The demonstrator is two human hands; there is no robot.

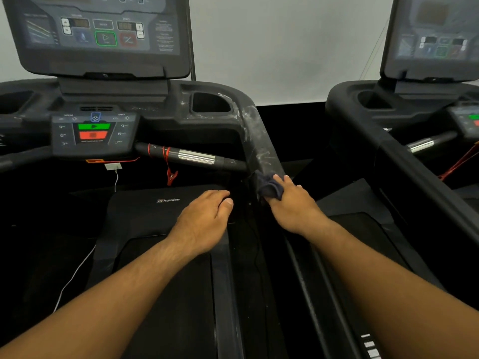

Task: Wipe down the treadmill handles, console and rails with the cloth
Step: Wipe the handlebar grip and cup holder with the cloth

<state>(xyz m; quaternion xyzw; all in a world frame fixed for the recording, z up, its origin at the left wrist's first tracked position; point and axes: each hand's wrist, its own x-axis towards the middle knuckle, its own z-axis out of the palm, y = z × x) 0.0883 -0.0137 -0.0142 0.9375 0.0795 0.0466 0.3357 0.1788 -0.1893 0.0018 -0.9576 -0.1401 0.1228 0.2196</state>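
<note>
A black treadmill fills the view, with its console screen [101, 35] at the top left and a control panel [94, 134] below it. The right handle rail [255, 133] runs down toward me, streaked with whitish smears. My right hand [293, 203] presses a dark blue cloth [269, 187] against the lower end of that rail, fingers wrapped over it. Hovering above the motor cover [145, 211], my left hand [207, 218] holds nothing, its fingers loosely curled together. A short grip bar [191, 158] with a silver sensor sticks out beside the panel.
A red safety cord and clip [169, 169] hang from the grip bar. A white cable [77, 273] trails down the left side of the belt. A second treadmill [414, 120] stands close on the right, with a narrow dark gap between.
</note>
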